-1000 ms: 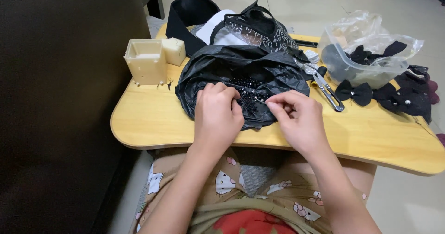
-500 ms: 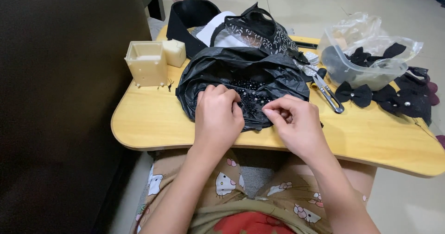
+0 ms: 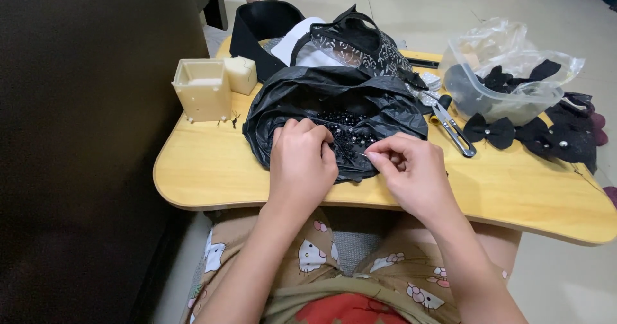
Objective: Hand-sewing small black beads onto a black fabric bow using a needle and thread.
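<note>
While both hands work at the near edge of a crumpled bag, the scene sorts out like this:

Left hand: the left hand (image 3: pixel 301 163) lies knuckles-up on the near rim of the crumpled black plastic bag (image 3: pixel 334 109), fingers curled and pressed close together, tips tucked toward the beads; whether they pinch anything cannot be told.

Right hand: the right hand (image 3: pixel 411 170) has thumb and forefinger pressed together in a pinch on a thin pale needle (image 3: pixel 358 152), the other fingers folded beneath.

Needle axis: its long axis runs nearly level across the view, the free tip pointing toward the left hand, ending just beside the left fingertips.

Beads: small glossy black round beads (image 3: pixel 344 128) heap inside the bag's open mouth, just beyond both hands.

Bag place: it sits mid-table on the yellow wooden lap table (image 3: pixel 212 176), its opening facing up and toward the person.

Left of bag: a cream square plastic box (image 3: pixel 200 89) stands near.

Right of bag: metal thread snips with a black handle (image 3: pixel 453 128) lie slanting, then black fabric bows (image 3: pixel 490 130), with a clear plastic tub of bows (image 3: pixel 508 83) behind.
</note>
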